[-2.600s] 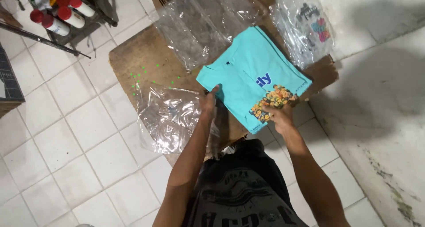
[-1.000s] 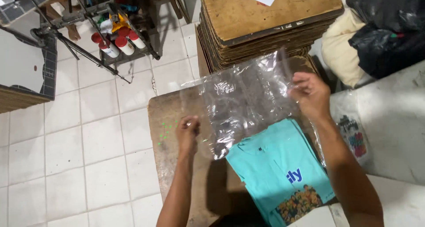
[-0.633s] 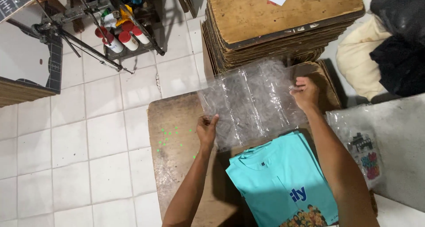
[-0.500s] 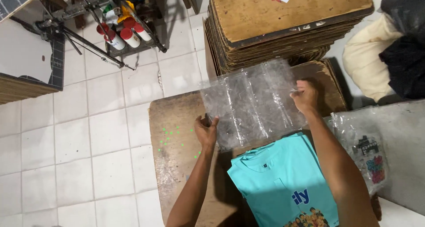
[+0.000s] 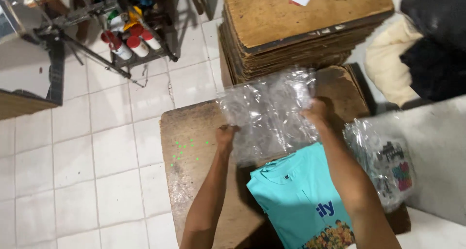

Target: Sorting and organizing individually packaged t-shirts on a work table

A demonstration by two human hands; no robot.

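Bagging step, judging by the layout: both hands are holding up a clear plastic bag (image 5: 267, 115) over the far edge of the wooden table (image 5: 194, 181). Left hand (image 5: 225, 135) is pinching its left edge, right hand (image 5: 315, 114) is gripping the right edge. Folded teal T-shirt (image 5: 301, 200) is lying flat at the near right corner. Next move probably calls for finding and spreading the bag's mouth toward the shirt collar.
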